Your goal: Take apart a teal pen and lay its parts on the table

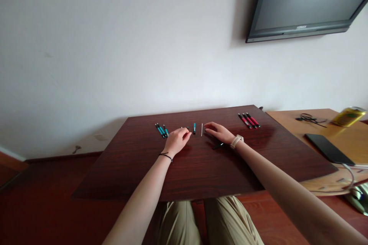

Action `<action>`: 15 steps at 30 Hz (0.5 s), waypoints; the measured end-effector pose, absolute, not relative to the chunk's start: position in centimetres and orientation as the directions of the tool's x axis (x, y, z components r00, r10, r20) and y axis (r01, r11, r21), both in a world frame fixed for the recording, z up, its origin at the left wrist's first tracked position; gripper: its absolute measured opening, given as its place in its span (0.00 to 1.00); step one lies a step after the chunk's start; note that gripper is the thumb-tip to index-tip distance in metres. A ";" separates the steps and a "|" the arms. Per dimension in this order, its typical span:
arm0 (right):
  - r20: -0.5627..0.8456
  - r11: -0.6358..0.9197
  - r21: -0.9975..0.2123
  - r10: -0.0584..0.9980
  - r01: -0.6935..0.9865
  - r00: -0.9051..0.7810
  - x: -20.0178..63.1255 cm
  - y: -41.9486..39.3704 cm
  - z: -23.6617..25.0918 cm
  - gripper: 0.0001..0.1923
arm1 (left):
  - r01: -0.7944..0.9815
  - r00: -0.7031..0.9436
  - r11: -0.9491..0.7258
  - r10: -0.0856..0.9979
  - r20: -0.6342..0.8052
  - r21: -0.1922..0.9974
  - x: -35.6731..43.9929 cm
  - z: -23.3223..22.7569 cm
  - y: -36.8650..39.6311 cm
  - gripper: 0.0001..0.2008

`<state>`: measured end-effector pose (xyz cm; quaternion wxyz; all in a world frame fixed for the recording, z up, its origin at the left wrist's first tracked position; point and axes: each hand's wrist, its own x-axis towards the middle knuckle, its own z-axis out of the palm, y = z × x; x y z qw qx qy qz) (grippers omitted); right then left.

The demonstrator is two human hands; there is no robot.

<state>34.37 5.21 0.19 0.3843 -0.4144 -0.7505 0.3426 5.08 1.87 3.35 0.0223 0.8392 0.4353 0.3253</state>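
Note:
My left hand (177, 140) rests low over the dark tabletop, its fingers curled together. Whatever they may hold is hidden; tiny pen parts peek out just behind the knuckles. To its right lie a teal pen barrel (194, 128) and a thin white pen refill (201, 130), both upright in view and apart from each other. My right hand (219, 131) is beside the refill with fingers loosely stretched and apart, apparently holding nothing. A black pen piece (217, 146) lies partly under the right wrist. Several teal-and-black pens (160, 130) are left of my left hand.
Several red-and-black pens (248, 120) lie at the back right of the dark table (201, 176). A lighter desk (287, 122) adjoins it, bearing a black cable (310, 118), a dark flat device (327, 148) and a tipped yellow can (348, 116). A television (304, 4) hangs above.

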 end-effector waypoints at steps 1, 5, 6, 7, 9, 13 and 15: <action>0.291 0.420 -0.835 0.886 0.355 -0.362 34.7 4.7 0.1 0.18 | 0.718 0.408 -0.619 0.744 0.529 0.318 4.9 3.4 1.4 0.12; 0.310 0.425 -0.803 0.897 0.417 -0.315 35.9 2.3 -0.4 0.16 | 0.746 0.369 -0.579 0.771 0.519 0.330 4.2 3.2 -0.6 0.14; 0.327 0.437 -0.785 0.894 0.439 -0.305 36.1 1.8 -0.5 0.15 | 0.756 0.350 -0.562 0.781 0.517 0.337 4.0 3.1 -1.0 0.14; 0.345 0.450 -0.764 0.891 0.463 -0.296 36.2 1.2 -0.6 0.14 | 0.765 0.328 -0.543 0.791 0.517 0.346 3.8 3.0 -1.3 0.14; 0.380 0.467 -0.722 0.884 0.510 -0.271 36.3 0.2 -0.8 0.16 | 0.781 0.287 -0.506 0.811 0.510 0.365 3.6 2.8 -1.9 0.14; 0.416 0.477 -0.666 0.875 0.573 -0.246 36.5 -1.5 -1.1 0.18 | 0.823 0.249 -0.431 0.859 0.447 0.371 3.4 2.4 -2.9 0.14; 0.425 0.501 -0.635 0.862 0.588 -0.276 36.7 -2.2 -1.3 0.18 | 0.848 0.242 -0.398 0.878 0.413 0.348 3.5 2.3 -3.2 0.14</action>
